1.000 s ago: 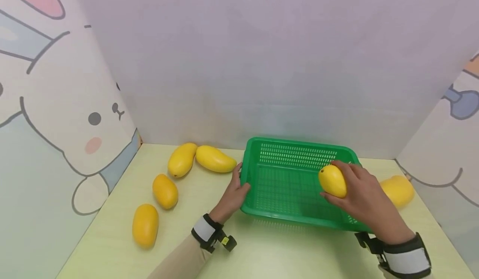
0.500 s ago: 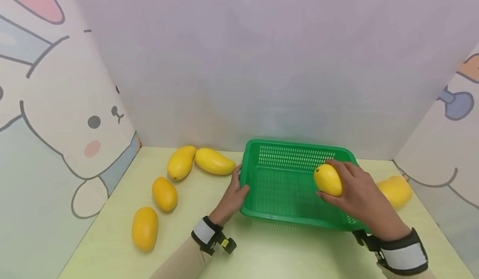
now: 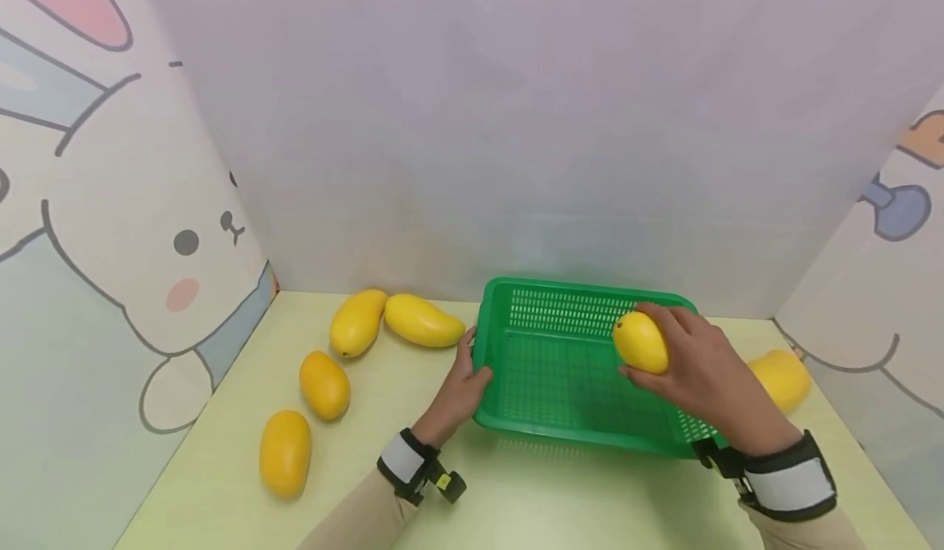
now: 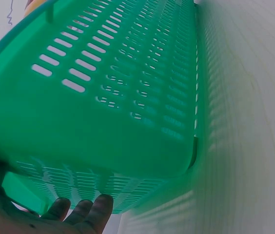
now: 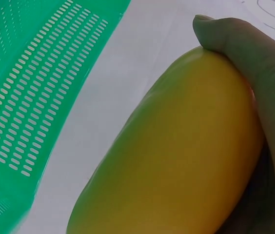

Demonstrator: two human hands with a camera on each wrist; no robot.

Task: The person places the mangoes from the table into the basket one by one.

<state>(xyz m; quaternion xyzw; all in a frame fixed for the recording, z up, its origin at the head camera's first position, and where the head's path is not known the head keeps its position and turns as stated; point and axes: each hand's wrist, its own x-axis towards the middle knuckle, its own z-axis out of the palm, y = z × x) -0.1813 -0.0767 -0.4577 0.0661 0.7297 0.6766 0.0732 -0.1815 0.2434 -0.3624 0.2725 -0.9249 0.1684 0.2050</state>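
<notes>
Grips a yellow mango point(image 3: 640, 343) in the right hand point(image 3: 702, 365), right of centre in the head view, with fingers bent over the upper side and the thumb along the lower side. Holds it over the right half of a green basket point(image 3: 553, 378), with the end bearing a small dark spot toward the left of the frame. Shows, in the right wrist view, the thumb point(image 5: 227, 34) crooked over the fruit's upper end, and hides most of the other fingers.

Clasps the basket's left end with the left hand point(image 3: 459, 386), at the centre of the head view, with its thumb at the rim and its fingers on the outer side. Shows fingertips point(image 4: 100, 212) just beside the slotted wall, lower left in the left wrist view.

Has the basket on a pale table point(image 3: 531, 505), near the plain back wall point(image 3: 516, 124). Has a half-hidden mango point(image 3: 782, 379) at the right of the frame, beyond the basket's end. Has four others left of centre: a curved mango point(image 3: 423, 320) and a leaning mango point(image 3: 358, 324) side by side, then a small mango point(image 3: 324, 385) and a long mango point(image 3: 285, 454) nearer the lower left. Wears a left strap point(image 3: 403, 456) and a right strap point(image 3: 791, 488). Includes a cartoon rabbit point(image 3: 147, 230) at the left edge
</notes>
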